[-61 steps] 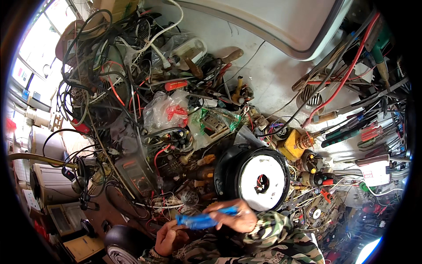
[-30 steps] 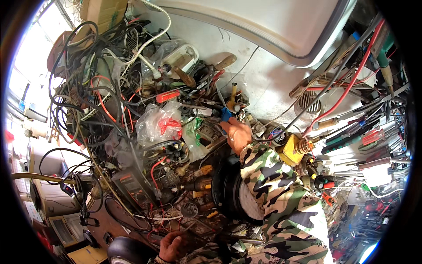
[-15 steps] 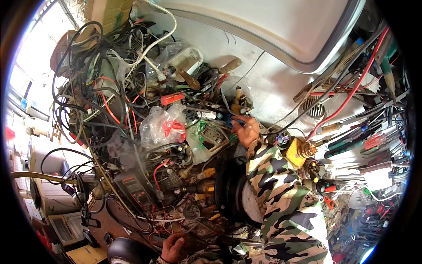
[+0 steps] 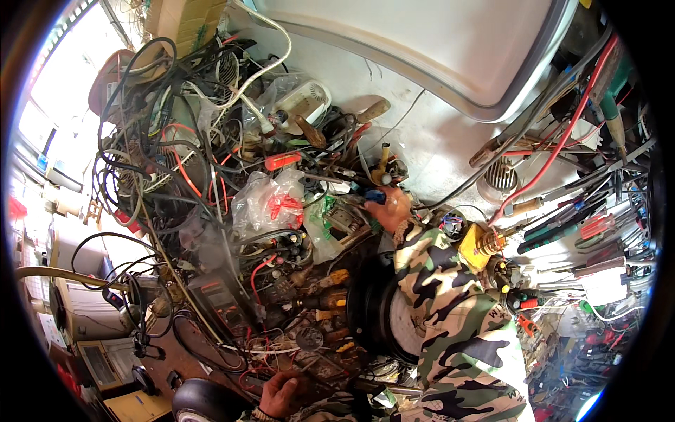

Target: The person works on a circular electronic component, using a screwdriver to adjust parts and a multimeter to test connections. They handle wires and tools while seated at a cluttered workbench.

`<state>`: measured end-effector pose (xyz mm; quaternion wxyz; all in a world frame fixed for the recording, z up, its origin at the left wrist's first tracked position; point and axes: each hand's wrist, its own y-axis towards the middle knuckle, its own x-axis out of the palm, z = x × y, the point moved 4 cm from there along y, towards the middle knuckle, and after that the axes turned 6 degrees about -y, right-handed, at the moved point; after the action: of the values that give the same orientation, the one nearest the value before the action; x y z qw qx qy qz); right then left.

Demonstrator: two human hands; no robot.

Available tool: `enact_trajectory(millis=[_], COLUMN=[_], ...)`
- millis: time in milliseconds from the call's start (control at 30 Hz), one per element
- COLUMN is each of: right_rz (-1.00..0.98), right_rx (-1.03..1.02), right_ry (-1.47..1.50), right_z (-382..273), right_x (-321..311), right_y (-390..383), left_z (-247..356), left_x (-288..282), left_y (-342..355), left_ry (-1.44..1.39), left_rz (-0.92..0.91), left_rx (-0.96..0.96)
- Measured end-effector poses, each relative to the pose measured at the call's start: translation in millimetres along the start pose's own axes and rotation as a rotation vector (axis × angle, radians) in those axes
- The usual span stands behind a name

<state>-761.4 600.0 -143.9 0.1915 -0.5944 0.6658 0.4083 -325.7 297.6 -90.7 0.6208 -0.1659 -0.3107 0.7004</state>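
My right hand (image 4: 392, 209) reaches over the cluttered bench in a camouflage sleeve. Its fingers are closed around a small blue object (image 4: 375, 196), whose kind I cannot make out. Close to its left lies a clear plastic bag with green marks (image 4: 325, 226); behind it stands a tool with a yellowish handle (image 4: 383, 162). Down at the lower edge, my left hand (image 4: 283, 394) rests by the bench's near side with its fingers curled; whatever they hold, if anything, is hidden. Between the hands sits a black round rim with a pale centre (image 4: 373, 309), partly covered by my right sleeve.
Tangled cables (image 4: 151, 141) heap up on the left. A multimeter (image 4: 216, 301) lies beside several screwdrivers with yellow handles (image 4: 330, 299). Hand tools crowd the right side, near a yellow block (image 4: 474, 243). A large grey-edged white panel (image 4: 422, 49) stands at the back.
My right hand has turned, and the blue object now shows between its fingers. My left hand has shifted slightly. The whole view has moved a little.
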Motion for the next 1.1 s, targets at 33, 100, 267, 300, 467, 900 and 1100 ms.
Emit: enact_trajectory(millis=[33,100,267,300,467,900,1100], right_rz=[-0.189,-0.181,-0.384,-0.501,-0.672,-0.915,-0.825], right_rx=[0.162,0.102,0.017,-0.065,-0.197,-0.052,-0.023], right_ry=[-0.147,-0.225,0.282,0.315,0.582,0.434,0.344], right_z=[-5.7,-22.6,-105.1,-135.6,-187.6,-190.5,-171.6], right_x=[-3.5,-25.8,-107.4,-130.0,-139.1,-54.3,-57.3], right_y=[-2.9,-15.7,-75.1,-83.4,-176.2,-383.1,-352.3], left_z=[3.8,12.1,3.1,-5.2,-19.2,-10.9,-12.0], left_x=[2.6,8.7,-2.1,-5.1,-0.8,0.2,-1.7], left_y=[-4.4,-7.4,-4.0,-2.9,-8.1,-18.3,-19.9], left_ry=[-0.031,-0.081,-0.030,-0.018,-0.197,-0.014,-0.023], left_rz=[0.020,0.031,0.016,0.022,0.006,-0.009,-0.016], left_rx=[-0.006,-0.022,-0.115,-0.128,-0.155,-0.127,-0.071])
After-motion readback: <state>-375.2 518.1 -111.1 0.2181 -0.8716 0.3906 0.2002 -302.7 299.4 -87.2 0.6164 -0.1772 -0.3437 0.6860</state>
